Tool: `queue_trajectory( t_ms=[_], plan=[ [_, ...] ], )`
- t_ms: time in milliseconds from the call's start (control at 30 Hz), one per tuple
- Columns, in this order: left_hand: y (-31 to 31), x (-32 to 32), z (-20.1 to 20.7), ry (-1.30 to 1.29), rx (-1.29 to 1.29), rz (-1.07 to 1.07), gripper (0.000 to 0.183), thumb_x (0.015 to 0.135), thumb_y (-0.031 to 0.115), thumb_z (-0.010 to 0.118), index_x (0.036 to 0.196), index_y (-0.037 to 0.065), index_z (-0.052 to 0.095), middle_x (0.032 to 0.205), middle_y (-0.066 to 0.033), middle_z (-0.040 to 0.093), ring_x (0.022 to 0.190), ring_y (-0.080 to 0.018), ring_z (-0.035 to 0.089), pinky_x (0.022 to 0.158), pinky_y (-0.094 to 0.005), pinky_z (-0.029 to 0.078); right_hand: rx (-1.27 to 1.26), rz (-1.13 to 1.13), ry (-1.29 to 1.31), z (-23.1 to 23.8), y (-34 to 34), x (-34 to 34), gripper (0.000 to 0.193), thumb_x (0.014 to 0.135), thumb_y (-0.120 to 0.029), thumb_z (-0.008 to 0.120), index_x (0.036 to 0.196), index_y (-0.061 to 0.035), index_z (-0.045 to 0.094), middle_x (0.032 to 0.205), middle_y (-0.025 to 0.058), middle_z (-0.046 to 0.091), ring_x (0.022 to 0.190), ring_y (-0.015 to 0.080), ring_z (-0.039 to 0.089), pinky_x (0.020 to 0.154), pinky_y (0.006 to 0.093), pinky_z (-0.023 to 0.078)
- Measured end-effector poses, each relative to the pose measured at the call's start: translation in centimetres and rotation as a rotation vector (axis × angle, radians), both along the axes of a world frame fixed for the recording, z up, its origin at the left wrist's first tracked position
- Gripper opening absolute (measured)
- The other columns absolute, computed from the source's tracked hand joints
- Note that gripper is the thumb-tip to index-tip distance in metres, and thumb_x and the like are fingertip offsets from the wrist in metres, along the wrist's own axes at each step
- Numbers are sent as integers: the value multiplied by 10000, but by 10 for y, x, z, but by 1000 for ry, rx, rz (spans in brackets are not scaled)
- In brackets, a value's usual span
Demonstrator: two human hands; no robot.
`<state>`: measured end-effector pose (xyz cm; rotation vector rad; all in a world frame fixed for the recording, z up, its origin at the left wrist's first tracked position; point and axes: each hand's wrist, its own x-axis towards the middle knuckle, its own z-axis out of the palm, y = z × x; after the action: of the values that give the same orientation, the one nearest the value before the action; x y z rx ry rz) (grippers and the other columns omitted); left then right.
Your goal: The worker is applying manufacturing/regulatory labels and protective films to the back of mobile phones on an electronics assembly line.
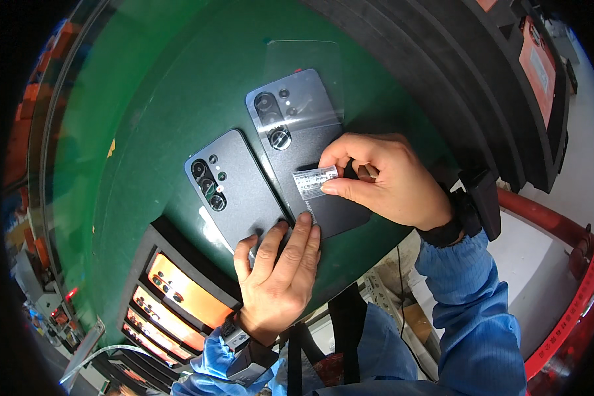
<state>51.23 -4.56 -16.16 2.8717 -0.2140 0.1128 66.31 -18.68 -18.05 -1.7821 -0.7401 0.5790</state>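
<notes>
A: The right hand (386, 178) is pinching a small white barcode label (315, 181) between thumb and fingertips, holding it right over the back of the upper dark phone (303, 142).

B: And the left hand (280, 264)?

A: It is lying flat, fingers spread narrow and pressing down where the lower dark phone (234, 188) meets the upper one, gripping nothing. Both phones are lying camera-side up on the green mat (145, 99), just beside each other, edges touching or nearly so.

B: Something clear up top?

A: A transparent film sheet (307, 63) is lying over the upper phone's far end (hard to tell whether it is stuck down). At lower left, black foam trays (145, 264) are holding orange phones (178, 294) in rows. Blue sleeves (472, 290) are covering both forearms, with a black wrist strap (459, 221) on the right.
</notes>
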Motion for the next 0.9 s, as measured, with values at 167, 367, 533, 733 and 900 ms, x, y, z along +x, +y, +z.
queue_trajectory(
  t_ms=[167,367,533,733,900],
  plan=[
    [0,0,0,4,1,-1,313,688,137,666,996,87,645,1126,-27,575,932,-186,548,826,-394,359,7,-4,28,4,1,0,165,713,-19,658,837,0,550,623,92,541,517,132,507,496,269,389],
    [1,0,0,4,-9,-16,355,665,125,670,1014,66,635,1139,-57,567,952,-215,533,831,-403,354,-9,-9,20,4,1,1,170,709,-21,662,835,2,551,622,97,543,518,147,516,501,276,397],
    [1,0,0,-2,-22,-36,402,640,112,676,1033,44,624,1148,-86,561,974,-246,519,835,-407,351,-9,-13,13,4,1,1,173,705,-25,665,834,2,552,626,101,546,524,165,525,508,285,404],
    [2,0,-1,-4,-22,-39,401,640,109,674,1032,40,623,1146,-88,561,966,-247,519,827,-401,355,-7,-11,-18,4,2,2,183,696,-27,669,836,4,555,646,116,563,557,200,560,528,296,422],
    [2,0,-1,3,-29,-32,399,645,110,673,1034,37,618,1176,-101,548,962,-247,512,807,-381,358,-23,-4,-2,5,2,2,180,692,-25,671,829,1,557,664,118,573,566,205,569,535,297,430]
  ],
)
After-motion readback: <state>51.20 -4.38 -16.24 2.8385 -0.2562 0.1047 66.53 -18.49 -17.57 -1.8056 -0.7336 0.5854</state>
